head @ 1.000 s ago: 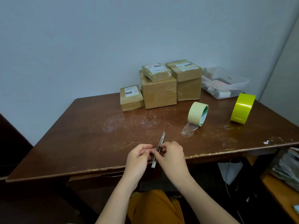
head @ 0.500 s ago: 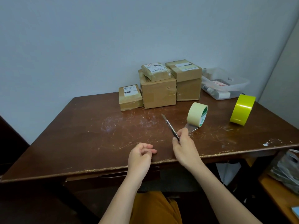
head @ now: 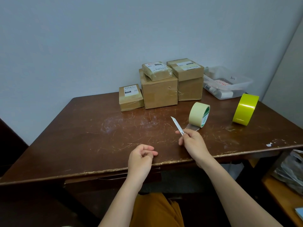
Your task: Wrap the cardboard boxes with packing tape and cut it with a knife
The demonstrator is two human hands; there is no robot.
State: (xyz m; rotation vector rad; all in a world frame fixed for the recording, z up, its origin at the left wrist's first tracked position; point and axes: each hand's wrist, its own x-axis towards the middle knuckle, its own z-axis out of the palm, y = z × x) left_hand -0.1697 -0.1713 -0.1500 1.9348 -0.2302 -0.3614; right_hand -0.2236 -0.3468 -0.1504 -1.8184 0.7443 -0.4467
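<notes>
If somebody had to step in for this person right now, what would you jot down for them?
Right hand: grips the knife, blade out, pointing up and away over the table.
Left hand: holds nothing, fingers loosely curled, near the front edge.
Beige tape roll: on edge just beyond the knife, a short tail peeled onto the table.
Yellow tape roll: on edge, further right.
Cardboard boxes: five, grouped at the back by the wall, some stacked.
Done: knife in hand. Some boxes show shiny tape; I cannot tell how much.
Left: bring a box forward, wrap, cut.
</notes>
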